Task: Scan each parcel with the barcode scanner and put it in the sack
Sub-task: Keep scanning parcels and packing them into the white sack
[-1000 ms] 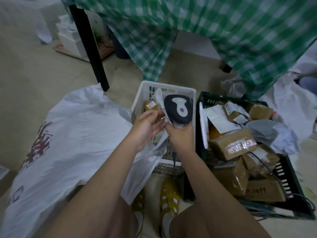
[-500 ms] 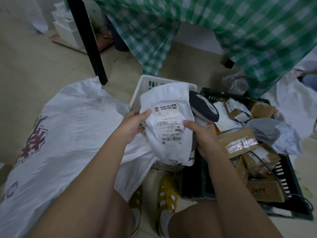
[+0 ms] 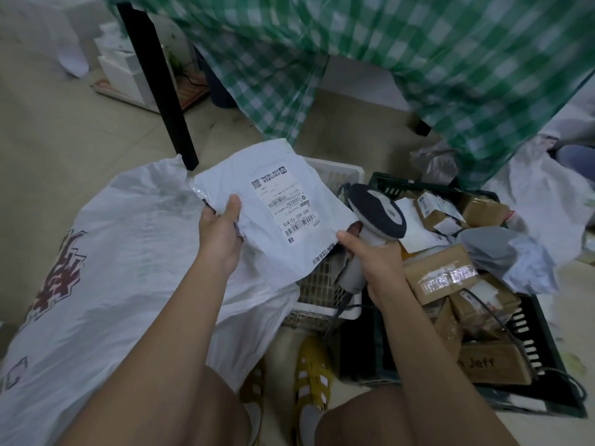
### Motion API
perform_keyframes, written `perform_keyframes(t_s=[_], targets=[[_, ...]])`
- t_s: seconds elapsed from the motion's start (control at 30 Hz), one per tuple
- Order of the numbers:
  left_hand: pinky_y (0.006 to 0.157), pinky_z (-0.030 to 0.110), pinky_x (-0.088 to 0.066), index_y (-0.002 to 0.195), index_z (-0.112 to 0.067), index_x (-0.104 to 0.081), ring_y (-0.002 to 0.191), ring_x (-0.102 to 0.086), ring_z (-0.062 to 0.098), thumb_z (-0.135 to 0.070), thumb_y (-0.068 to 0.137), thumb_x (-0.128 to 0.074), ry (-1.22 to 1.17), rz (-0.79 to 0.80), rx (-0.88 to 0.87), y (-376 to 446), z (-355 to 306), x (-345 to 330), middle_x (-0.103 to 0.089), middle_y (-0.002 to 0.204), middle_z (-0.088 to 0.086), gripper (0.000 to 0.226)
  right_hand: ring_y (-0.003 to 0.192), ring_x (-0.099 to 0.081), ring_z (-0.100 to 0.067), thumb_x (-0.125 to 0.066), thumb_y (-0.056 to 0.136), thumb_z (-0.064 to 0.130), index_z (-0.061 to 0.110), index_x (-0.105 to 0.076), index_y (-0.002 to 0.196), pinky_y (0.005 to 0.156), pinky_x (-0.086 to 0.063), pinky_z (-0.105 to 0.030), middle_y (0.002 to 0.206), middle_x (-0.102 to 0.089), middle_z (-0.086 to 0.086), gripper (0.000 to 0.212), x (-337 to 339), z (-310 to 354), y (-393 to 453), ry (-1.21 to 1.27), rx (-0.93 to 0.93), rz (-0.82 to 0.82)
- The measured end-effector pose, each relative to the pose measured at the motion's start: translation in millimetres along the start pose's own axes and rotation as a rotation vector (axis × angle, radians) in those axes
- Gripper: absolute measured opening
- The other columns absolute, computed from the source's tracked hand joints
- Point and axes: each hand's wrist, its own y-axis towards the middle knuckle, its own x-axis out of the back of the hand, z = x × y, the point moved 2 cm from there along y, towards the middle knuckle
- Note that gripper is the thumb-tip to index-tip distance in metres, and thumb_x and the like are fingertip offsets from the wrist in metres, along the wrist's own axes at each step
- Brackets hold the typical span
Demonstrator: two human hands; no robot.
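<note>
On the floor, the left hand is gripping the parcel label-up; the right hand's fingers are wrapping the scanner, likely for aiming.

Since a second ago: flat white plastic mailer parcel with a printed label lifted out of the white slatted plastic basket, now swung left toward the big white woven sack and turned, label tilted sideways. Gripped by the left hand alone at its left edge. Right hand off the parcel, still wrapped round the grey-and-black handheld barcode scanner, now over the near-left corner of the dark green plastic crate.
</note>
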Motion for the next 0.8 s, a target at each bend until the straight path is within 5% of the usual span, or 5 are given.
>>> perform_keyframes(t_s=[0.13,0.23,0.37,0.5,0.8], targets=[[0.091,0.037,-0.053,0.138,-0.008,-0.042,0.112,-0.063,0.020,-0.007,0.091,-0.063,0.124,-0.073,-0.022,1,-1,7,-0.060,0.131,0.008,0.051,0.088,-0.066,-0.014,-0.081,0.073,0.015,0.018,-0.069,0.094,0.086,-0.054,-0.038,0.089,-0.071,0.006,0.024,-7,9,1,-0.063,0.069,-0.113],[0.115,0.036,-0.027,0.153,-0.018,-0.008,0.142,-0.028,0.019,-0.013,0.089,-0.067,0.626,-0.149,-0.179,-4,-7,11,-0.020,0.158,0.005,0.088,0.094,-0.065,-0.011,-0.076,0.079,0.008,0.020,-0.066,0.099,0.083,-0.053,-0.031,0.094,-0.069,0.009,0.025,-7,24,-5,-0.072,0.171,-0.046],[0.121,0.033,-0.003,0.153,-0.023,-0.013,0.148,0.001,0.009,-0.015,0.099,-0.049,1.072,0.340,-0.542,-23,-2,-18,-0.005,0.160,-0.009,0.065,0.095,-0.066,-0.018,-0.072,0.080,0.000,0.016,-0.067,0.091,0.088,-0.053,-0.047,0.090,-0.070,0.003,0.019,-7,30,-13,-0.162,0.175,0.109],[0.120,0.042,0.010,0.153,-0.030,-0.012,0.143,0.012,-0.003,-0.009,0.099,-0.046,1.206,0.718,-0.505,-28,21,-47,-0.007,0.159,-0.014,0.067,0.091,-0.066,-0.023,-0.068,0.080,-0.006,0.026,-0.064,0.088,0.088,-0.052,-0.047,0.089,-0.067,0.002,0.033,-4,29,-14,-0.141,0.187,0.187],[0.116,0.044,-0.023,0.108,-0.034,-0.057,0.138,-0.032,0.009,-0.023,0.091,-0.059,1.160,0.908,-0.371,-24,31,-75,-0.052,0.136,-0.016,0.020,0.098,-0.066,-0.013,-0.067,0.080,-0.010,0.015,-0.064,0.108,0.084,-0.054,-0.030,0.100,-0.071,0.002,0.038,1,29,-3,-0.024,0.232,0.240]])
